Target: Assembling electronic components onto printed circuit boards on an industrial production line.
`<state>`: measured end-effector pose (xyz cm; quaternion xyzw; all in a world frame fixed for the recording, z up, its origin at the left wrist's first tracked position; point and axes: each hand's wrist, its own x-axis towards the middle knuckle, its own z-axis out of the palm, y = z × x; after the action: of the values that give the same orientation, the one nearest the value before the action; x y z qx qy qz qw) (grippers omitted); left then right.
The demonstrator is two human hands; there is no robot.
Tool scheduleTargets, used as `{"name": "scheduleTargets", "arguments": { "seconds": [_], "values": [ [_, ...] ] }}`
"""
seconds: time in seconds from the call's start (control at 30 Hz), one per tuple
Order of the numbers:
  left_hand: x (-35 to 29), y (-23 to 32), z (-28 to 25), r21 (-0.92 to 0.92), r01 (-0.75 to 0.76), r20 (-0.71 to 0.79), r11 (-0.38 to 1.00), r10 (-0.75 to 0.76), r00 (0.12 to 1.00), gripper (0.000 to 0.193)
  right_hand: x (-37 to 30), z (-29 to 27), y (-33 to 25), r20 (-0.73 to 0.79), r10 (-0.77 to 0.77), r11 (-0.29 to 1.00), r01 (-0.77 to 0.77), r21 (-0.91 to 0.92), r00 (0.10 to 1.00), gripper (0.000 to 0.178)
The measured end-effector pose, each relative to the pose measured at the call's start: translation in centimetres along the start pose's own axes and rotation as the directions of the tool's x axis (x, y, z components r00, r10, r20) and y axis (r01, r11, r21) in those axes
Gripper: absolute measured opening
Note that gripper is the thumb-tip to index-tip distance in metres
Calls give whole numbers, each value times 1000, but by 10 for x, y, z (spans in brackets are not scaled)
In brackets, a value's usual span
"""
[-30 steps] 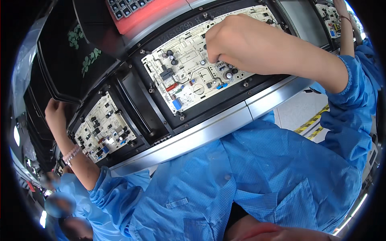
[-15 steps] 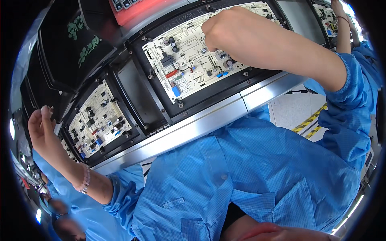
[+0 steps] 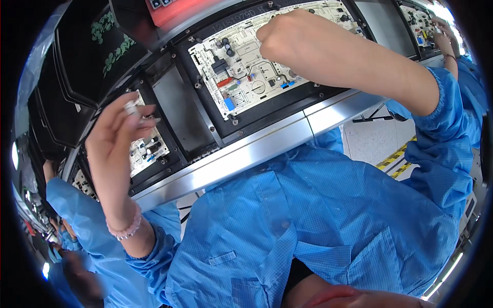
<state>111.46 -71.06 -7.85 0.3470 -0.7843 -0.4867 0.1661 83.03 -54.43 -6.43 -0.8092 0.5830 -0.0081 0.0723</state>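
My right hand (image 3: pixel 290 43) is closed low over a cream circuit board (image 3: pixel 257 95) in a black frame. Its fingertips are hidden beneath the fist, so whatever they hold cannot be made out. Black capacitors, a red part and a blue part stand on that board. My left hand (image 3: pixel 114 133) is raised above a second, similar board (image 3: pixel 148 154) on the left and covers much of it. Between its bent fingers shows a small white part (image 3: pixel 131 108), slightly blurred.
Black bins (image 3: pixel 67 77) with small green parts (image 3: pixel 115 51) stand at the far left, a red tray (image 3: pixel 179 9) at the top. A metal rail (image 3: pixel 246 149) runs along my side. Another person's hand (image 3: pixel 444 42) is by a board (image 3: pixel 417 30) at far right.
My left hand has moved right, from beside the bins to over the left board, with the white part now visible. The boards have shifted slightly to the right; my right hand stays nearly in place.
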Motion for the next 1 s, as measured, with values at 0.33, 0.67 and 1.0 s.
{"name": "scheduleTargets", "arguments": {
  "seconds": [0.33, 0.67, 1.0],
  "values": [
    [36, 29, 51, 289, 120, 224, 950, -189, 956, 18, 9, -16, 4, 406, 330, 834, -464, 297, 852, 13],
    [80, 7, 71, 443, -92, 311, 892, -56, 949, 28, 22, -13, 23, 406, 180, 975, -218, 50, 896, 12],
    [110, 33, 60, 449, 193, 512, 872, -429, 744, 20, -13, -57, 40, -159, 426, 901, -402, 161, 891, 24]
  ]
}}
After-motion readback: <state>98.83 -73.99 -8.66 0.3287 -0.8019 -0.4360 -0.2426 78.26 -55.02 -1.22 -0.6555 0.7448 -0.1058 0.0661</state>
